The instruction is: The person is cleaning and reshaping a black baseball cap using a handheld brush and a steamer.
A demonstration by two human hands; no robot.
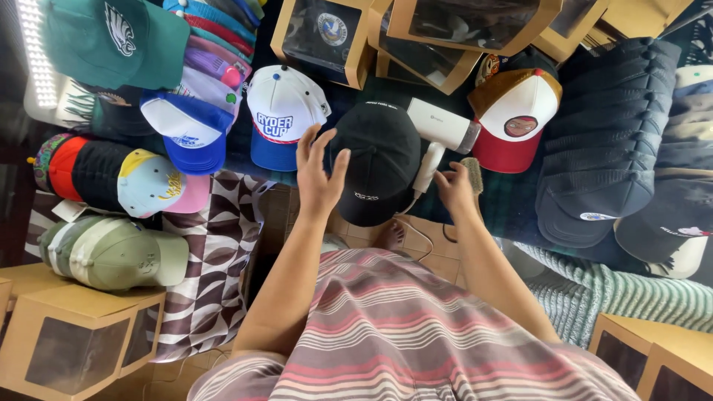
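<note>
Black cap (380, 160) is sitting mid-frame, brim toward the person. Left hand (318, 174) is touching its left edge, fingers spread, gripping nothing. Right hand (454, 189) is resting by the brush (472, 174) & white dryer (438, 134), fingers loosely curled; grip unclear. Left hand is nearer.

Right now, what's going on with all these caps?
A person in a striped shirt sits among piles of caps and cardboard boxes with windows. The left hand rests open against the side of a black cap in the middle. The right hand reaches to the handle of a white hair dryer lying beside that cap, with a brush next to it. Whether the fingers have closed on the handle isn't clear.
</note>
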